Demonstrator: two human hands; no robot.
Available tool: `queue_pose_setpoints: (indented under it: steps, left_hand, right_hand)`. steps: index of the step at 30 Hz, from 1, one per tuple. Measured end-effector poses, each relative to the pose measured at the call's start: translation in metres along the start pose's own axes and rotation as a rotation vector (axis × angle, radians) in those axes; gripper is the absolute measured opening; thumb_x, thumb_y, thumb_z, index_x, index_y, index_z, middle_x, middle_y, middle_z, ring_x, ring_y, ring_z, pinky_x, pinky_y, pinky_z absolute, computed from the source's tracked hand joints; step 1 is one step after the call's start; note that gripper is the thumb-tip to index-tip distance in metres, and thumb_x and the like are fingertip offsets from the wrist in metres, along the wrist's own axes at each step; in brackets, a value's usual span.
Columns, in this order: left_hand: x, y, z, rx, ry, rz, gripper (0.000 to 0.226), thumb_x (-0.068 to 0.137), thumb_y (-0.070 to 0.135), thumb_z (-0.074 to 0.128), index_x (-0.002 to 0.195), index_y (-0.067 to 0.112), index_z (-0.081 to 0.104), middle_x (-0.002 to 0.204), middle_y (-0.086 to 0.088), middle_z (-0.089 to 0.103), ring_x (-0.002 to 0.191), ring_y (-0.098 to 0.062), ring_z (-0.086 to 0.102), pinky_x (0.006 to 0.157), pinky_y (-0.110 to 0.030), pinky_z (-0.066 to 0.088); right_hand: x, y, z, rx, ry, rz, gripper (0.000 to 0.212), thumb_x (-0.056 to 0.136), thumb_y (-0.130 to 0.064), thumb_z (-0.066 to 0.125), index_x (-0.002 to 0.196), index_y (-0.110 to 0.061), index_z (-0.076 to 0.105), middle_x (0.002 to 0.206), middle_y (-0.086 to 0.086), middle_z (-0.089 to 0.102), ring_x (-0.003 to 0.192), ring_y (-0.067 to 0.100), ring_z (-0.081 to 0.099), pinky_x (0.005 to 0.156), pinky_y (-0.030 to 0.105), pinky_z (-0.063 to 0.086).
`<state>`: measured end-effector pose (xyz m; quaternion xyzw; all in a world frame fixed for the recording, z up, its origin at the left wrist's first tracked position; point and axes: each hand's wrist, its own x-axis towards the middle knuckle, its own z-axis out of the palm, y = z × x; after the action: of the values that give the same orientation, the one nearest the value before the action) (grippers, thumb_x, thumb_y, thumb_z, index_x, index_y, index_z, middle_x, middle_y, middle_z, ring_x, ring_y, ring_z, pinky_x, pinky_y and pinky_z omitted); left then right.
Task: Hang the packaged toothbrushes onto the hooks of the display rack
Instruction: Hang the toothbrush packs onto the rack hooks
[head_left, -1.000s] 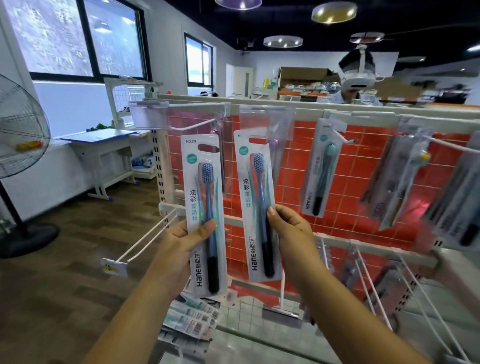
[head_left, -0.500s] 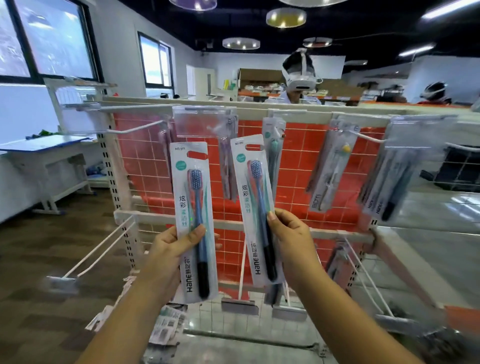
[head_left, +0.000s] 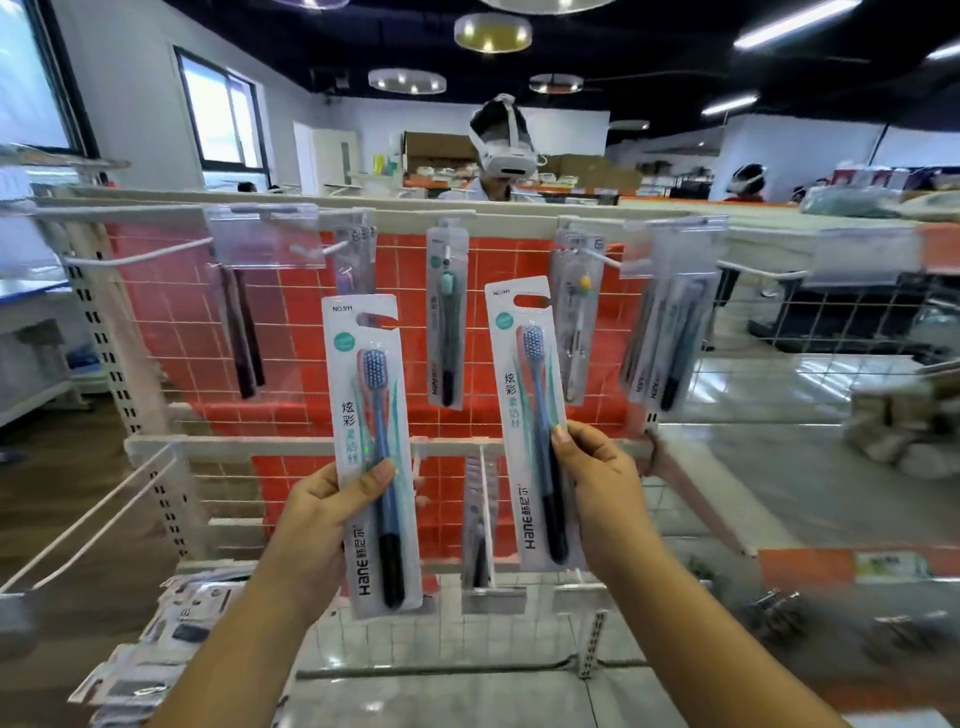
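Head view, stock as we find it:

1. Left hand (head_left: 317, 525), at 7 o'clock from centre: we grip left pack (head_left: 371, 452) by its lower half, thumb across the front. Pack upright, printed face toward us, blue-headed brush with black handle end inside, hang slot at top free of any hook.

2. Right hand (head_left: 605, 493), at 5 o'clock: we pinch right pack (head_left: 530, 421) along its right edge, thumb on the front. Same print and brush; tilted slightly, top leaning left. It sits higher than the left pack, apart from it, also on no hook.

3. Rack (head_left: 363, 447), white frame with red tiled backing, directly behind both packs. Upper hooks (head_left: 140, 255) run from 10 to 2 o'clock.

4. Hung packs on the upper row: 1 green-headed at 12 o'clock (head_left: 447, 317), 1 yellow-headed at 1 o'clock (head_left: 576, 317), a bunch at 2 o'clock (head_left: 670, 322), dark ones at 10 o'clock (head_left: 244, 332).

5. Loose packs (head_left: 187, 623) piled at 8 o'clock, low beside the rack.
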<state>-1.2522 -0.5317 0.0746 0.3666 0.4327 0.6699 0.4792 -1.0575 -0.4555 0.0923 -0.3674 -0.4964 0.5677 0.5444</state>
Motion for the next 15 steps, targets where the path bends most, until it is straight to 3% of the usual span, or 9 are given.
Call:
queue_pose_setpoints:
  steps: [2, 4, 8, 10, 13, 15]
  left_hand:
    - [-0.001, -0.003, 0.010, -0.007, -0.015, 0.005, 0.046, 0.043, 0.036, 0.089, 0.078, 0.011, 0.073, 0.071, -0.008, 0.071, 0.059, -0.020, 0.068, 0.050, -0.029, 0.055]
    - [-0.003, -0.004, 0.020, -0.018, -0.006, 0.005, 0.025, 0.064, 0.021, 0.069, 0.084, 0.007, 0.066, 0.066, -0.005, 0.070, 0.055, -0.017, 0.066, 0.047, -0.026, 0.054]
    - [-0.004, -0.011, 0.028, 0.021, 0.006, 0.008, 0.023, 0.068, 0.018, 0.062, 0.089, 0.009, 0.066, 0.072, -0.006, 0.071, 0.064, -0.020, 0.066, 0.053, -0.028, 0.056]
    - [-0.006, -0.016, 0.031, 0.026, 0.008, -0.005, 0.026, 0.068, 0.019, 0.062, 0.091, 0.010, 0.066, 0.075, -0.007, 0.070, 0.069, -0.023, 0.066, 0.057, -0.032, 0.057]
    - [-0.012, -0.023, 0.037, 0.017, 0.013, -0.025, 0.026, 0.068, 0.018, 0.061, 0.092, 0.009, 0.065, 0.073, -0.005, 0.070, 0.065, -0.020, 0.067, 0.055, -0.030, 0.057]
    - [-0.018, -0.029, 0.039, 0.011, 0.026, -0.031, 0.025, 0.067, 0.019, 0.064, 0.090, 0.009, 0.065, 0.073, -0.005, 0.071, 0.068, -0.022, 0.067, 0.055, -0.029, 0.058]
  right_hand:
    - [-0.001, -0.002, -0.010, -0.007, 0.025, -0.003, 0.023, 0.094, -0.015, 0.052, 0.075, -0.018, 0.065, 0.065, -0.004, 0.067, 0.066, 0.017, 0.062, 0.067, 0.035, 0.056]
    - [-0.003, -0.004, -0.021, -0.007, 0.050, 0.008, 0.022, 0.094, -0.016, 0.052, 0.077, -0.018, 0.066, 0.068, 0.000, 0.068, 0.071, 0.024, 0.062, 0.074, 0.043, 0.056]
    - [-0.008, -0.005, -0.041, 0.009, 0.075, 0.046, 0.018, 0.094, -0.019, 0.051, 0.086, -0.013, 0.066, 0.095, 0.022, 0.068, 0.090, 0.045, 0.063, 0.082, 0.058, 0.052]
    - [-0.011, -0.004, -0.050, -0.002, 0.080, 0.044, 0.018, 0.095, -0.018, 0.049, 0.087, -0.011, 0.064, 0.094, 0.022, 0.068, 0.086, 0.041, 0.065, 0.079, 0.053, 0.054]
    - [-0.016, 0.000, -0.062, -0.028, 0.090, 0.020, 0.018, 0.095, -0.018, 0.049, 0.085, -0.012, 0.063, 0.080, 0.009, 0.068, 0.070, 0.021, 0.066, 0.063, 0.035, 0.057]
    - [-0.020, 0.004, -0.070, -0.029, 0.095, 0.031, 0.018, 0.095, -0.020, 0.050, 0.085, -0.013, 0.063, 0.078, 0.006, 0.069, 0.069, 0.019, 0.067, 0.059, 0.030, 0.055]
